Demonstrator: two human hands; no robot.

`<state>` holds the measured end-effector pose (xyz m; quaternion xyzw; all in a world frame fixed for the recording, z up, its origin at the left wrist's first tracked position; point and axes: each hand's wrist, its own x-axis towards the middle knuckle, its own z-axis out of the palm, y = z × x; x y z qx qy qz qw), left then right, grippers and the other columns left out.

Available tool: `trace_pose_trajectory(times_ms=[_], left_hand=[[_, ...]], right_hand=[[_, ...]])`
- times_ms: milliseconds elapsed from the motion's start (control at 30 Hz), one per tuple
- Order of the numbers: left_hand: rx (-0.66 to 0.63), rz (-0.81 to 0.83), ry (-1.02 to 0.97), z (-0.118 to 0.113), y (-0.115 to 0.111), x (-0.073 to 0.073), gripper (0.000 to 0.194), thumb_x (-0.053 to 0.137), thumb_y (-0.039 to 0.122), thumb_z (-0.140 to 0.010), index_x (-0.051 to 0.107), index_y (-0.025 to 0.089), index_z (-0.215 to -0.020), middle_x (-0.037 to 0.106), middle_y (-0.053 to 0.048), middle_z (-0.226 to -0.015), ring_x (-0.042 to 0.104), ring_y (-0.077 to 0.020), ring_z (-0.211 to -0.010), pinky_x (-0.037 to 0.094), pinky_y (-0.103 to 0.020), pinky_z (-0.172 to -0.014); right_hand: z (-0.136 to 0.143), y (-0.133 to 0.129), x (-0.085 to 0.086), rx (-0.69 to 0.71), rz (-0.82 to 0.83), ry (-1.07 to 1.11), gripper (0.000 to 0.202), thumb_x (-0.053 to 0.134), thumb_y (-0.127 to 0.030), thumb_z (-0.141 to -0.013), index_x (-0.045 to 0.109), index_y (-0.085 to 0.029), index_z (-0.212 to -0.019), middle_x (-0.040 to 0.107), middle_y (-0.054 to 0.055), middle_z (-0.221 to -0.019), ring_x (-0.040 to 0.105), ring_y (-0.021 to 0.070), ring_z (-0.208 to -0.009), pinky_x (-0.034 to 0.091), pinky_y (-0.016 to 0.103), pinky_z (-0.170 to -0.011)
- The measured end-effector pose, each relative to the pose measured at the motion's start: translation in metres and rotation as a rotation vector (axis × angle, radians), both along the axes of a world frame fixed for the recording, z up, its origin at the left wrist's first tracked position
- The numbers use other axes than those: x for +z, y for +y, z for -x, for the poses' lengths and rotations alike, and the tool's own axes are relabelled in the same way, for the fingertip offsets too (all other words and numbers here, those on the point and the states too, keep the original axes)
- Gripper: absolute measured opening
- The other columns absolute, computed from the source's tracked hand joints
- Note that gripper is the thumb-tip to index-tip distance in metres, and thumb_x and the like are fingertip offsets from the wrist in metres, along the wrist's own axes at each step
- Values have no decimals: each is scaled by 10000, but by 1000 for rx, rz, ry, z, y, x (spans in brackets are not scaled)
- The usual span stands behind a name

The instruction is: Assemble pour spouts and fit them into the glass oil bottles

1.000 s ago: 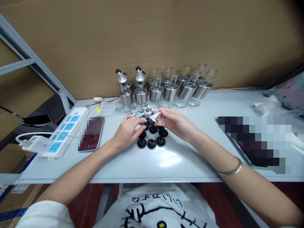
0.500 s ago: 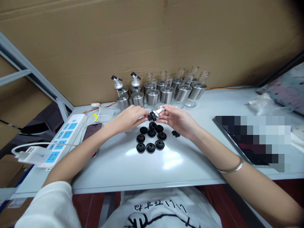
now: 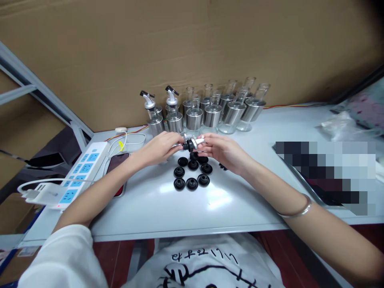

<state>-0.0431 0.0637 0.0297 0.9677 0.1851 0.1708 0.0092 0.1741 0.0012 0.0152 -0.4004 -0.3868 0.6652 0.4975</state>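
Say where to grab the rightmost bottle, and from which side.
I'd take the rightmost bottle around its steel sleeve, from the right, since neighbouring bottles stand close on its left. The sleeve is a broad cylinder, probably good for a full wrap; the glass neck is much slimmer, likely a less steady hold.

Grey tbl w/ blk caps, btls, pwr strip

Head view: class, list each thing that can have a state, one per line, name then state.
Held pourer, turned sideways
Left hand, closed on pourer's black end
Right hand, closed on pourer's spout
Two front-left bottles, standing, pourers fitted
Bottles to their right, standing, necks open
Black discs, lying loose
Phone, lying flat, partly hidden
Power strip, red light lit
Plastic bag, crumpled
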Motion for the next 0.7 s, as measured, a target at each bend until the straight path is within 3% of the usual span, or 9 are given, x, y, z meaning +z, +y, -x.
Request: trace_pose_trajectory(times_ms=[167, 300, 500, 700], left_hand=[[32, 22, -1, -3, 0, -5, 215, 355, 272, -974, 534, 161, -926, 662, -67, -914, 612, -184, -822, 440, -334, -813], [76, 66, -74, -2, -2, -3, 190, 384, 265, -944, 543, 163, -941, 664, -62, -907, 620, -184, -840, 461, -325, -802], [22, 160, -131, 2, -7, 9, 250, 479, 314, -916, 560, 150, -1087, 683, -73, -1016, 642, -173, -902, 493, -280, -796], [53, 202, -237, 2, -7, 10, 264, 535, 400, -913, 624, 162, -986, 706, -52, -918, 658, -165, -837, 492, -261, -748]], right_hand=[[3, -1, -5, -48, -90, -149, 198, 718, -303, -708, 574, -177, -761, 645, -26, -632, 632, 114, -596, 385, 252, -578], [3, -3, -5, -35, -83, -131, 198, 714, -290, -708, 559, -183, -770, 663, -15, -658, 657, 129, -631, 392, 261, -592], [6, -6, -3, -25, -80, -88, 204, 715, -295, -716, 564, -186, -800, 688, -11, -683, 683, 139, -666, 422, 264, -617], [4, -6, -7, 84, -92, -31, 238, 738, -303, -708, 537, -200, -786, 710, -14, -701, 707, 149, -708, 472, 273, -671]])
